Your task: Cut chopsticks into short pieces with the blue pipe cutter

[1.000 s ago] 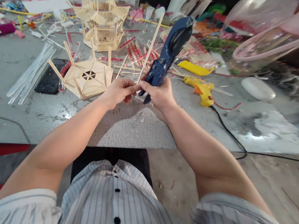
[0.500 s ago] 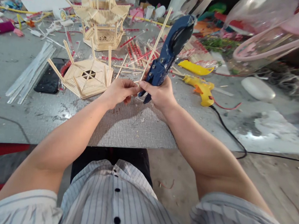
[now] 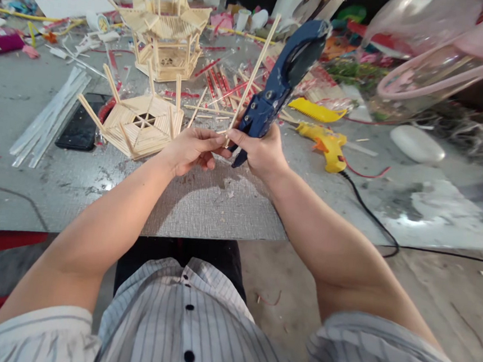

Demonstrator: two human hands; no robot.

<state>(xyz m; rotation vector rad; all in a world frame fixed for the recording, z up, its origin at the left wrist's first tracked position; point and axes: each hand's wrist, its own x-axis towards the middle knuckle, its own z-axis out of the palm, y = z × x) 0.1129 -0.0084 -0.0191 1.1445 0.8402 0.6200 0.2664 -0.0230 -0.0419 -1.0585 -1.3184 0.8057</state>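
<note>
My right hand (image 3: 265, 149) is wrapped round a blue hand cutter (image 3: 266, 96), its head pointing up and away from me. Between the thumb and fingers of that hand also stands a pair of thin wooden sticks (image 3: 255, 72), leaning slightly right. My left hand (image 3: 195, 150) pinches the sticks' lower end; its fingertips partly hide that end. Just beyond my left hand lies a hexagonal wooden stick base (image 3: 152, 136) with several upright posts. Behind it rises a pagoda model (image 3: 164, 44) built of the same sticks, its top cut off by the frame.
A yellow glue gun (image 3: 327, 146) lies on the right, its black cable running over the table's front edge. Glue sticks (image 3: 50, 116) and a black phone (image 3: 79, 127) lie at left. Red-wrapped sticks (image 3: 222, 83) are scattered behind my hands, near a yellow serrated piece (image 3: 317, 110).
The blue cutter's head has tilted to the right, away from the sticks. My left fingers have shifted slightly at the sticks' lower end, with the lower fingers more spread.
</note>
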